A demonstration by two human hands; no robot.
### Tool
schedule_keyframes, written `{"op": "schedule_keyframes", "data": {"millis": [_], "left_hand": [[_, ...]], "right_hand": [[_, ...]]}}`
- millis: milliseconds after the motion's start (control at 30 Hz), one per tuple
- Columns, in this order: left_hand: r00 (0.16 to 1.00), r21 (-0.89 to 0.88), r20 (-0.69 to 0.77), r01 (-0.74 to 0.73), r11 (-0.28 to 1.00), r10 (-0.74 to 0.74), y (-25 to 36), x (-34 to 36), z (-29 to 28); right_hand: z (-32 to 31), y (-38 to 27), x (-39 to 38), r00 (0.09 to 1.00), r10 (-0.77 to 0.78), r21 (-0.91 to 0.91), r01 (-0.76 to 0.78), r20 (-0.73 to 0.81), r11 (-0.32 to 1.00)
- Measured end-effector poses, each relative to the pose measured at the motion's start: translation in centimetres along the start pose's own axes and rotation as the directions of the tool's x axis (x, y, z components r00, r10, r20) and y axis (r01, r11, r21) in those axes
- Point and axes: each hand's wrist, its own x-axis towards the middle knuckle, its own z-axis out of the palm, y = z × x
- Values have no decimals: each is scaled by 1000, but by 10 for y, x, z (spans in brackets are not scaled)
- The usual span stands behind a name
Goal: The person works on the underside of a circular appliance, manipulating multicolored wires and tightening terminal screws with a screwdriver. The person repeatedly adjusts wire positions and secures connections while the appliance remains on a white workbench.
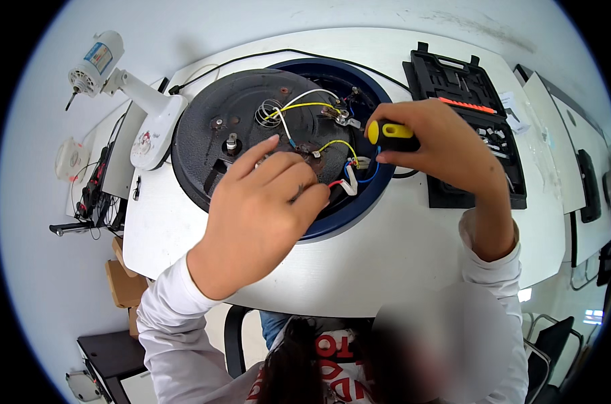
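A round black metal plate (204,145), part of an opened appliance, rests over a dark blue round base (359,219). My left hand (265,202) lies over the near part of the plate, its fingers loosely bent and somewhat apart; what its fingertips touch is partly hidden. My right hand (447,138) is closed around a screwdriver (393,131) with a yellow and black handle, at the base's right rim. Its shaft does not show. Yellow wires (339,143), white, red and blue ones run between plate and base near my hands. A coil spring (268,113) stands on the plate.
A black tool case (457,74) lies unfolded at the right, with bits and an orange strip. A white stand with a motor head (154,128) stands at the left. A black cord (305,52) runs behind the base. A plastic bag (544,148) lies right.
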Motion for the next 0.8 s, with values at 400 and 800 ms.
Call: {"op": "schedule_keyframes", "data": {"millis": [400,800], "left_hand": [[991,-246,-26,119,962,-129,7,-4,8],[893,-611,73,392,688,-444,-2,23,19]], "right_hand": [[3,4,7,995,78,160,-88,69,983],[3,-28,7,993,21,449,-71,116,891]]}}
